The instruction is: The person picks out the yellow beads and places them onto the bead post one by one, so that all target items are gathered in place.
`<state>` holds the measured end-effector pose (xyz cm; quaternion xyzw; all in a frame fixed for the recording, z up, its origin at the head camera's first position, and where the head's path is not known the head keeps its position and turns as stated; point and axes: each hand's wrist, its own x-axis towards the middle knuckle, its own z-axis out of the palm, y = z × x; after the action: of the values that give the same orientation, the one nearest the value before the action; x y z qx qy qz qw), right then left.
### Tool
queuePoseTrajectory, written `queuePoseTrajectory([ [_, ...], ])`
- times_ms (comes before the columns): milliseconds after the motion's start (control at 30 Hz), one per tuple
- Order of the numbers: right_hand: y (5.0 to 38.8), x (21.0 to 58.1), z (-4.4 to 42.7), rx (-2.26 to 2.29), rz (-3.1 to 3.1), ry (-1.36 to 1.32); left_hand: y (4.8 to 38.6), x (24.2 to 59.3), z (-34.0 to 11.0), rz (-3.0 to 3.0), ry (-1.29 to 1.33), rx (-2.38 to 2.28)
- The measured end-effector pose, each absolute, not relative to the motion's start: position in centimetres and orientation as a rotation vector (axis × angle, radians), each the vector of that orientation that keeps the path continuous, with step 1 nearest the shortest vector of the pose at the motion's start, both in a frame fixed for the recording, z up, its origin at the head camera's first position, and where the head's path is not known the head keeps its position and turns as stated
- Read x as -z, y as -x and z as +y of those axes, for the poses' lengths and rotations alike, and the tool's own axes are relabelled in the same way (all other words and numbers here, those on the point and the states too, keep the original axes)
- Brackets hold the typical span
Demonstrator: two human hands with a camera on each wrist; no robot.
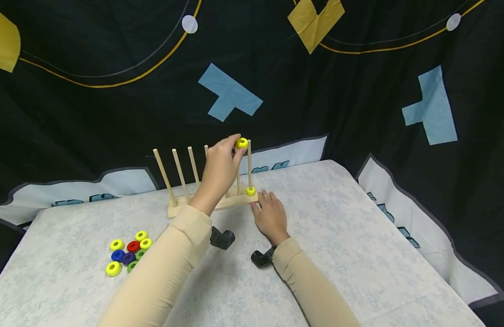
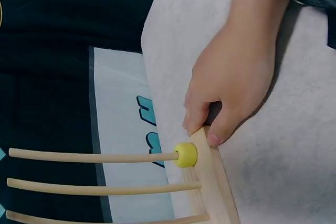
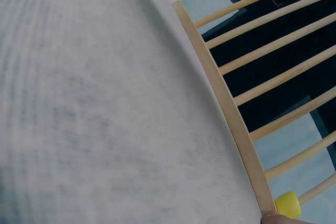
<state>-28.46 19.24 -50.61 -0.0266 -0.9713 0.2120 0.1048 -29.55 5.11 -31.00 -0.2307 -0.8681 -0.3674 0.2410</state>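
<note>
Nearest, cream sleeves of soft, creased fabric reach over a mottled grey tablecloth, with a cluster of smooth, rounded loose rings in yellow, red, blue, purple and green lying beside the left one. Farther out, the right hand holds the end of the pale wooden base, thumb and fingers about its corner; for threading a ring, that steady grip seems worth keeping, since the slim round pegs would give a loose base leverage to rock. A seated yellow ring sits at the foot of the end peg. Up by that peg's tip the left hand pinches a glossy yellow ring by its side — whether it touches the wood, I cannot tell. Good work here would mean keeping fingertips clear of the hole and levelling it over the tip. Behind hangs a dark cloth backdrop.
</note>
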Motion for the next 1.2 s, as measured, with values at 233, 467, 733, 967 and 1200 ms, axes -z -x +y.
queuePoseTrajectory([
  [233,28.5,50.7,19.4,-0.624,-2.872,0.077,30.7,30.5,6.5,-2.401,0.597,1.040],
  [467,28.5,50.5,19.4,-0.636,-2.874,0.066,31.1,30.6,7.4,-2.467,0.552,0.966],
  [733,28.5,50.6,19.4,-0.647,-2.876,0.073,31.5,31.3,7.7,-2.462,0.522,0.925],
  [967,28.4,50.9,19.4,-0.640,-2.876,0.064,31.5,31.5,7.8,-2.461,0.506,0.917],
  [1200,28.5,50.7,19.4,-0.642,-2.873,0.065,31.6,31.0,8.0,-2.514,0.489,0.901],
])
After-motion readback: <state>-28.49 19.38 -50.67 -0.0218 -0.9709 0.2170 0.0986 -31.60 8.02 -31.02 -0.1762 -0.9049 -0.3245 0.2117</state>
